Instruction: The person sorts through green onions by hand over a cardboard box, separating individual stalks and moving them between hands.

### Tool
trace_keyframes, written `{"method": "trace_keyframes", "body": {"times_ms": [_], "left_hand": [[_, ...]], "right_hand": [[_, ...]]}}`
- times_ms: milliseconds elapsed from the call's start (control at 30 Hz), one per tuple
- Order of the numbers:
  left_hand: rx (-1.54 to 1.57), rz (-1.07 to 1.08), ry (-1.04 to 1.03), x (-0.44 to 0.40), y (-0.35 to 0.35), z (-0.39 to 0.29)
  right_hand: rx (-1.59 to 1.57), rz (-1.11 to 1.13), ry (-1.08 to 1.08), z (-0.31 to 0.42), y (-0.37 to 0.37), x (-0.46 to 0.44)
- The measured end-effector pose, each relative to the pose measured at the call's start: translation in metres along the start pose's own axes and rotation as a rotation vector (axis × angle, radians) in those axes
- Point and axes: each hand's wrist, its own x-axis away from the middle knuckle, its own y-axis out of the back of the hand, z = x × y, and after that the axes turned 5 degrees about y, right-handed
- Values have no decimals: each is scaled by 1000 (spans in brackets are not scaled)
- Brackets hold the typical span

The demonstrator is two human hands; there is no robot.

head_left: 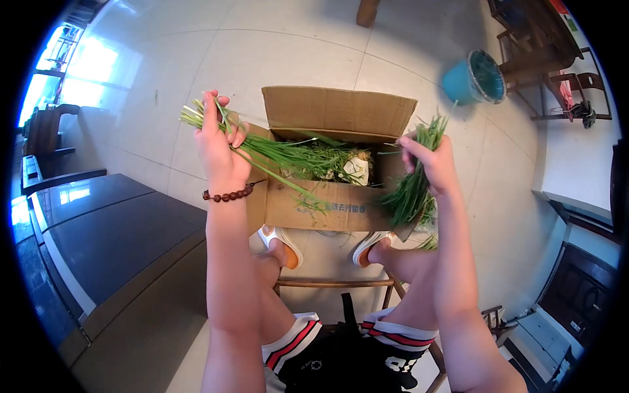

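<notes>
My left hand (221,147), with a beaded bracelet at the wrist, is closed around a bunch of chives (282,154). Their pale cut ends stick out to the left, and the long green leaves trail right over an open cardboard box (337,108). A few stray blades hang down across the box's front flap. My right hand (438,165) grips a second, shorter-looking clump of chives (409,196) beside the box's right side, with tips above and below the fist. Inside the box lie green scraps and a whitish crumpled piece (357,168).
The box stands on the tiled floor between my feet. A teal bucket (462,82) is at the upper right, near wooden furniture (540,39). A dark glossy table (118,229) stands on the left. Some greens in clear plastic (429,226) are by the box's right corner.
</notes>
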Motion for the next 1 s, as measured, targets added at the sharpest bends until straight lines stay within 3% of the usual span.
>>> {"method": "trace_keyframes", "body": {"times_ms": [67,133,167,233,400,1000], "left_hand": [[-24,13,2,4,0,-1],[-389,104,114,18,-13,5],[-387,110,122,26,-21,9],[-493,286,216,43,-40,20],[-525,416,302,67,-59,45],[-632,476,274,77,-59,67]], "right_hand": [[-57,-24,-18,-1,3,1],[-139,10,-22,6,-8,5],[-222,44,-27,9,-14,7],[-258,115,-19,13,-24,10],[-283,195,-36,19,-50,15],[-222,157,-9,16,-52,15]]}}
